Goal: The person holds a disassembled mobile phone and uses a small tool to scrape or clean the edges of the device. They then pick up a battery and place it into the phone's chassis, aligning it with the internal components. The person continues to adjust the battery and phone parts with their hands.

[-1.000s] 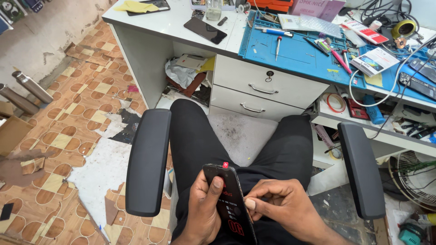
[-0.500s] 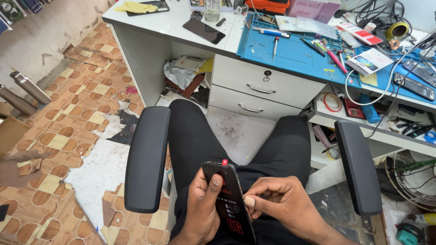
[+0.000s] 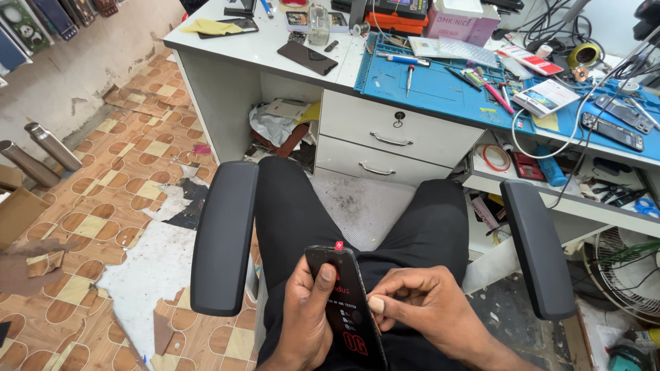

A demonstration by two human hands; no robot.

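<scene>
While left hand (image 3: 306,319) holds black phone (image 3: 346,306), right hand (image 3: 419,309) picking its edge

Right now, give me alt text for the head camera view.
Seated in an armchair, a person's left hand holds a black phone screen over their lap while the right hand pinches its edge; a cluttered blue repair mat lies on the desk ahead.

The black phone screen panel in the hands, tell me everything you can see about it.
The phone screen panel is a thin, flat, glossy black rectangle with a small red pull tab at its top corner and red and white printing on its face, likely a protective film. It is held over the lap, tilted, top end pointing away. The left hand grips its left edge, thumb on the face; the right hand pinches its right edge.
</scene>
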